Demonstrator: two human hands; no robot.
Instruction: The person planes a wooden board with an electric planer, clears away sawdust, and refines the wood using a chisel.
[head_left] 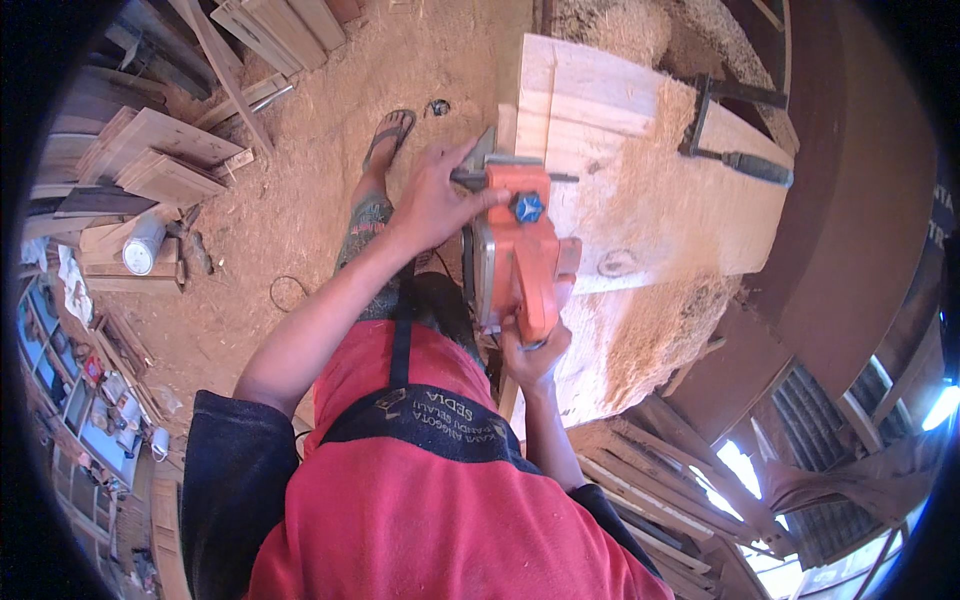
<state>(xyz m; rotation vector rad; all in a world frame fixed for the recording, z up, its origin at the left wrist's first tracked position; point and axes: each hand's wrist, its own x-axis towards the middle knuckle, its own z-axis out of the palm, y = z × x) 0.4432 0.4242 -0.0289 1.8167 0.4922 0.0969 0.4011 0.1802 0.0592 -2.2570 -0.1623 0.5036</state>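
An orange electric planer [515,245] with a blue knob sits at the left edge of a pale wooden board [600,150]. My left hand [437,200] is closed around the metal guide at the planer's front, its thumb reaching toward the knob. Low on the tool, my right hand [535,355] grips the rear handle; some of its fingers are hidden beneath. Sawdust lies over much of the board's right part. A dark bar clamp [740,165] is fixed across the board's far right side.
Heaps of wood shavings [660,345] cover the bench near and beyond the board. Stacked planks [160,150] stand at the left, by a white can [145,250]. My sandalled foot [390,135] is on the shaving-strewn floor. More lumber [650,490] lies at lower right.
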